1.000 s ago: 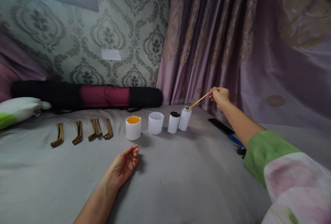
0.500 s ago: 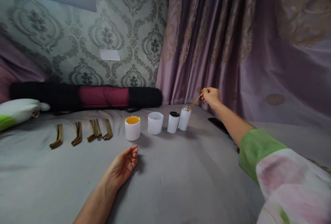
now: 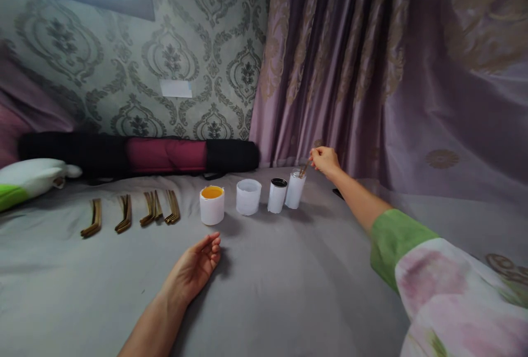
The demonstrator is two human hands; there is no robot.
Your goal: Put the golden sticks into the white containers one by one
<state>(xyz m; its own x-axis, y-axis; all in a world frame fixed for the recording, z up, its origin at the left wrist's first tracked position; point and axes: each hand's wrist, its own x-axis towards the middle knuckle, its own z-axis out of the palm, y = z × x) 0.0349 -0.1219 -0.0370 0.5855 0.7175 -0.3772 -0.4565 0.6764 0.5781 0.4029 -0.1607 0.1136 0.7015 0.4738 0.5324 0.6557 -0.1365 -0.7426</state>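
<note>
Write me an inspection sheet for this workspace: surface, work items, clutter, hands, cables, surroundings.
Surface: grey sheet, lightly creased.
Work items: thin stick, lower end at the mouth of the tall white container; to its left, dark-topped container, wide pale container, container with yellow inside, bent brown sticks.
Clutter: black-and-maroon roll, white-and-green soft object, partly hidden dark object.
Hands: right hand pinches the stick; left hand half-curled, holding nothing.
Cables: nothing seen.
Surroundings: patterned wall, purple curtain.

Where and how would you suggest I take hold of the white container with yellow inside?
Probably grip the container around its outer wall, from the near side: it stands upright, round and open-topped, with the left hand close by.
</note>
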